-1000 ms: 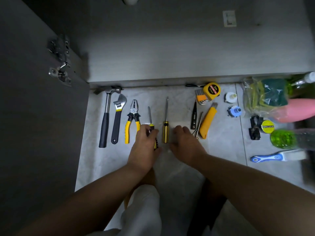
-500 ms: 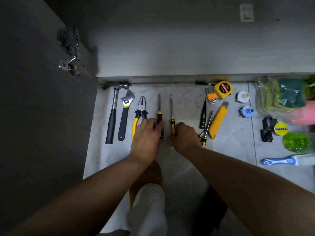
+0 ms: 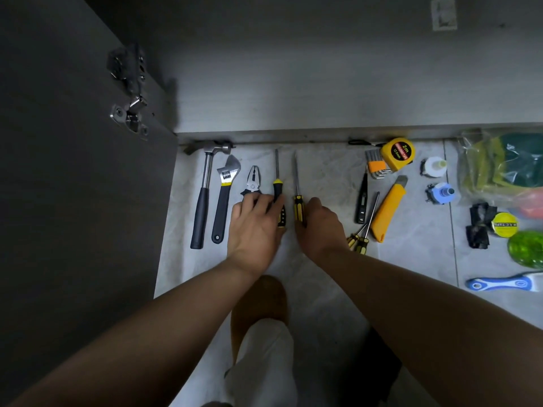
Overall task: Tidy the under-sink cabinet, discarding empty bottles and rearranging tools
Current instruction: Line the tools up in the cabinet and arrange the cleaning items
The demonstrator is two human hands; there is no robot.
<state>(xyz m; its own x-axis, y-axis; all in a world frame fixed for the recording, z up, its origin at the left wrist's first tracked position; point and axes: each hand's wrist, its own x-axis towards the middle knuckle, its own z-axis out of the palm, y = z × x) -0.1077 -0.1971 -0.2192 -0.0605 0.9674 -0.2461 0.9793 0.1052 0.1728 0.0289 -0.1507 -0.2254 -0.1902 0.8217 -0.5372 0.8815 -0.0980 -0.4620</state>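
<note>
**While the tools lie in a row, our hands sit on two screwdrivers**

As we look down at the tiled floor in front of the cabinet, both our hands are on the middle of the tool row. Our left hand lies palm down with its fingers close together and only slightly bent. They cover the handles of the pliers, while the forefinger and thumb close narrowly on the black screwdriver, whose handle end shows just beside the thumb. Our right hand is curled, knuckles up, its fingers tucked against the right edge of the yellow screwdriver. Its fingertips are hidden under the hand, so we cannot tell how firm the grip is.

Both screwdrivers lie flat, side by side and apart, shafts pointing toward the cabinet. To their left lie the pliers, then the wrench and the hammer, all parallel. Well to the right lie a black tester pen, two small screwdrivers and a yellow utility knife touching them. A tape measure and a set of hex keys sit just beside each other near the cabinet edge. Farther right are a bag of sponges, a green bottle and a blue-and-white brush. The cabinet door stands open on our left.
</note>
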